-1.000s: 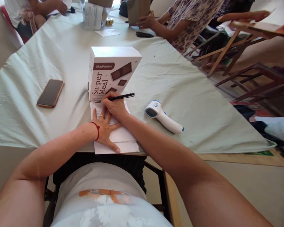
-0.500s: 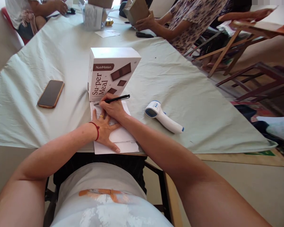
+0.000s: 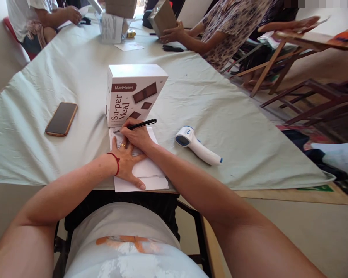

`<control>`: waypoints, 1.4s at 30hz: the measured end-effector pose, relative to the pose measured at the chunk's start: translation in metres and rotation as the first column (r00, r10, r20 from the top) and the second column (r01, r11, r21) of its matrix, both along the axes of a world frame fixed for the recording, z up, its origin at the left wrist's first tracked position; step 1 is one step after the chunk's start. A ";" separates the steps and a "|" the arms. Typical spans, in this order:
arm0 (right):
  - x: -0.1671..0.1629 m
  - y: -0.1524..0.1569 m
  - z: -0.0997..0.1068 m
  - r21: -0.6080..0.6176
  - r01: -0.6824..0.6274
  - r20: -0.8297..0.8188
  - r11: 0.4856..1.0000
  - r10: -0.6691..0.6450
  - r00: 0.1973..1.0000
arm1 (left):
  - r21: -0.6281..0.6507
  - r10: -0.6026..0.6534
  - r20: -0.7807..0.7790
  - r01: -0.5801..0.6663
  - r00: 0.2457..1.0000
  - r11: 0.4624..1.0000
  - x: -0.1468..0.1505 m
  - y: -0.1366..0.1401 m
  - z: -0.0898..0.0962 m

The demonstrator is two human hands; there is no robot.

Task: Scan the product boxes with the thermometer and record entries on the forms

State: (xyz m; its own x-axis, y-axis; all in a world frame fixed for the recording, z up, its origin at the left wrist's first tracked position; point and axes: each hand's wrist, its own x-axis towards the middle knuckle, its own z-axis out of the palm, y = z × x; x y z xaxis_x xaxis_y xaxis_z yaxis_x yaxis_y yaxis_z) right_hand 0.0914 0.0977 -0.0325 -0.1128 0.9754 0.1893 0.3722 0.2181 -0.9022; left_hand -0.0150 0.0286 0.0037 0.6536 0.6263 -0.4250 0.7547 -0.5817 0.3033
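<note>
My right hand [image 3: 137, 135] is closed round a black pen [image 3: 143, 123], its tip on the upper left of a white sheet of paper [image 3: 146, 170]. Spread flat over the same paper, my left hand [image 3: 128, 160] has its fingers apart, with a ring and a red wrist cord. Some handwriting shows near the pen tip, too small to read. Just beyond the paper a white and brown Su-per Meal box [image 3: 133, 96] stands upright. A white and blue infrared thermometer [image 3: 198, 146] lies to the right of my hands.
A phone [image 3: 61, 119] lies on the cloth-covered table [image 3: 87, 88] at left. Across it, a person's hands hold a cardboard box [image 3: 162, 17] near a dark case [image 3: 173, 48]. A clear bin [image 3: 111, 29] stands at the back; another person sits at far left.
The view has shifted slightly, so everything sits a little lower and further left. The pen stays at the paper's upper left, and my left hand keeps its place on the sheet.
</note>
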 end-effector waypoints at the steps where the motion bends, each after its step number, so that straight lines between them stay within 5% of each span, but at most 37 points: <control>1: 0.000 0.000 0.000 -0.001 0.006 -0.002 1.000 -0.006 1.000 | 0.005 -0.008 -0.005 0.008 1.000 1.000 0.000 0.000 0.000; 42: 0.001 0.000 0.000 0.012 0.022 -0.030 1.000 -0.022 0.999 | 0.008 -0.010 -0.059 0.010 0.998 1.000 0.002 0.000 0.004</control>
